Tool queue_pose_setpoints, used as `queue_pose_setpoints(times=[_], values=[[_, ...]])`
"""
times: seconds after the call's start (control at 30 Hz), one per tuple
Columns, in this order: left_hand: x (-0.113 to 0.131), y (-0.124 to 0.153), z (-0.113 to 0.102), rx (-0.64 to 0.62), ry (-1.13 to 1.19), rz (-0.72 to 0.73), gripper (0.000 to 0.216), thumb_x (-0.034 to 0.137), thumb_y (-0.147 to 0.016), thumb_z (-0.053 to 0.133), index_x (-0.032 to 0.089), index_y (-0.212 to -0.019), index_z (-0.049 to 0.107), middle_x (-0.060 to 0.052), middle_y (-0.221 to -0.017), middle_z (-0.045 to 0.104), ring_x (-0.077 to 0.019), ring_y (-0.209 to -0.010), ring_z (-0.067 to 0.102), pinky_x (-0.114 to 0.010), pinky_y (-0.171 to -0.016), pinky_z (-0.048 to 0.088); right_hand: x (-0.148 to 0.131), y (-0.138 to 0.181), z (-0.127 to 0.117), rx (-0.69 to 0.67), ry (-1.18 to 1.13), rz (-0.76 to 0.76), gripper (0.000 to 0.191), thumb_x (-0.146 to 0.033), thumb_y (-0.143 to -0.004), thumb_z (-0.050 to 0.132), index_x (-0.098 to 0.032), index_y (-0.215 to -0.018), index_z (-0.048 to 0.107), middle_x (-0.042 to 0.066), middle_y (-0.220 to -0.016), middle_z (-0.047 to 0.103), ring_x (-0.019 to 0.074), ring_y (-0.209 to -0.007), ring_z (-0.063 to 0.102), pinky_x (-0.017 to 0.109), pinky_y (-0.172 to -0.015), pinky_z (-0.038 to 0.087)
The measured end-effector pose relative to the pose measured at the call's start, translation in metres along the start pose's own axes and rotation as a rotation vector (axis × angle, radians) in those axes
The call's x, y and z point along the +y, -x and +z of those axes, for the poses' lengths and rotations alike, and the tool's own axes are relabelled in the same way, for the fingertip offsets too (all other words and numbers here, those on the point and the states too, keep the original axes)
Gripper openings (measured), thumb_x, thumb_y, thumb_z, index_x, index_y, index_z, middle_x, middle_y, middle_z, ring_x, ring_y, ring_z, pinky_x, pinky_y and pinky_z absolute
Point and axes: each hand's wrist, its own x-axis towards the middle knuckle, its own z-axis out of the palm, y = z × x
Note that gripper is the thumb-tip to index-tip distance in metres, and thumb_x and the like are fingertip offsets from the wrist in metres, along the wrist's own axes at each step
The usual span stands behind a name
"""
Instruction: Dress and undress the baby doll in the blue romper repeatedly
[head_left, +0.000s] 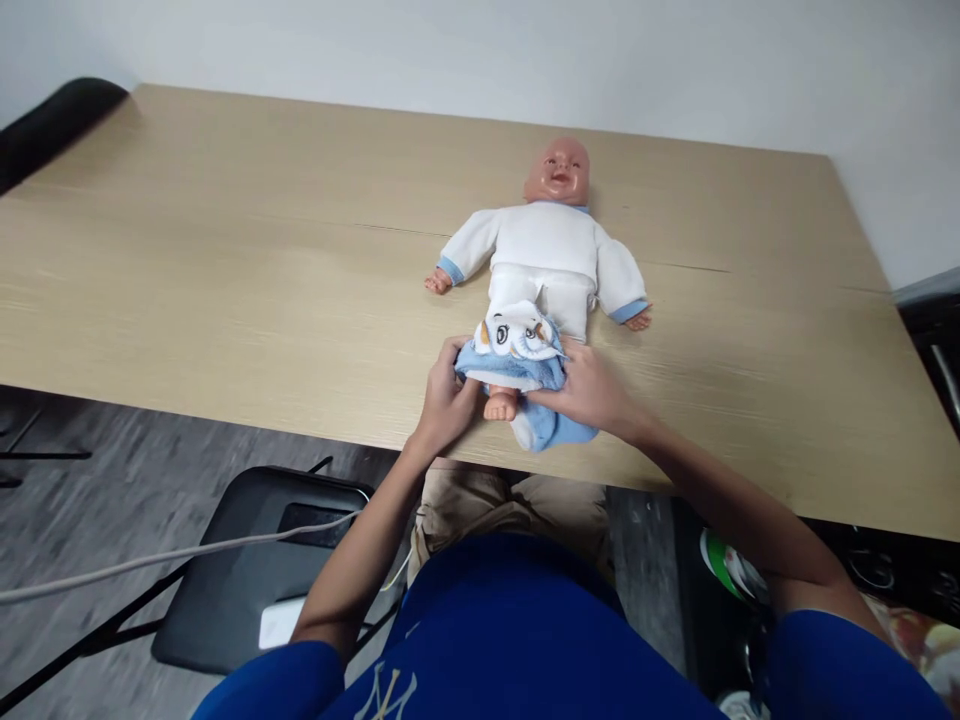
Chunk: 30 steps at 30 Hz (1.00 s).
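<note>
A baby doll (544, 240) lies on its back on the table, head away from me, in a white long-sleeved top with light-blue cuffs. Bunched around its lower legs is a blue-and-white baby garment (517, 345) with a cartoon animal face. One bare doll foot (500, 404) pokes out below the cloth; the other foot is hidden. My left hand (450, 395) grips the garment's left edge, thumb toward the foot. On the opposite side my right hand (589, 388) pinches the right edge. Part of the cloth hangs down close to the table's front edge.
The wooden table (225, 260) reaches to a white wall. A black chair (255, 570) with a white object (280, 622) on it stands at lower left, crossed by a pale cable (187, 552). Another black chair (64, 120) is at far left. Containers sit at lower right.
</note>
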Motion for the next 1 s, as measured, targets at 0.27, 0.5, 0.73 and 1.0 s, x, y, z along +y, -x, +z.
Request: queue_pose_setpoints(times=[0.27,0.5,0.73,1.0], values=[[0.021,-0.038,-0.023,-0.227,-0.034,-0.157,0.021,0.047,-0.112,0.066,0.027,-0.11,0.073,-0.01,-0.118,0.083,-0.0294,-0.112,0.078,-0.053,-0.109,0.068,0.017,-0.021,-0.027,-0.111,-0.125,-0.127,0.051,-0.058,-0.099,0.1,-0.026,-0.137,0.087,0.013,-0.142,0.091,0.0408,-0.136,0.085,0.063,-0.129,0.068],[0.029,-0.066,-0.052,-0.448,-0.142,-0.115,0.04,0.059,-0.104,0.079,0.027,-0.129,0.075,-0.015,-0.145,0.084,-0.0363,-0.141,0.078,-0.058,-0.135,0.063,0.054,-0.02,-0.035,-0.015,-0.552,0.021,0.065,-0.083,-0.092,0.099,-0.03,-0.12,0.075,0.004,-0.115,0.081,0.029,-0.108,0.079,0.046,-0.101,0.073],[0.043,-0.091,-0.056,-0.434,-0.104,0.023,0.071,0.063,-0.108,0.082,0.028,-0.167,0.064,-0.017,-0.183,0.066,-0.0357,-0.164,0.066,-0.054,-0.146,0.052,0.067,-0.009,-0.027,0.027,-0.817,0.289,0.084,-0.075,-0.068,0.116,-0.031,-0.121,0.067,0.001,-0.108,0.076,0.0286,-0.101,0.079,0.044,-0.096,0.072],[0.087,-0.173,0.001,-0.867,-0.344,0.211,0.056,0.075,-0.082,0.1,0.025,-0.098,0.082,-0.013,-0.141,0.086,-0.0456,-0.145,0.066,-0.061,-0.138,0.05,0.076,-0.007,-0.04,-0.068,-0.708,0.218,0.082,-0.087,-0.074,0.108,-0.032,-0.115,0.062,-0.003,-0.093,0.066,0.0245,-0.084,0.068,0.04,-0.078,0.065]])
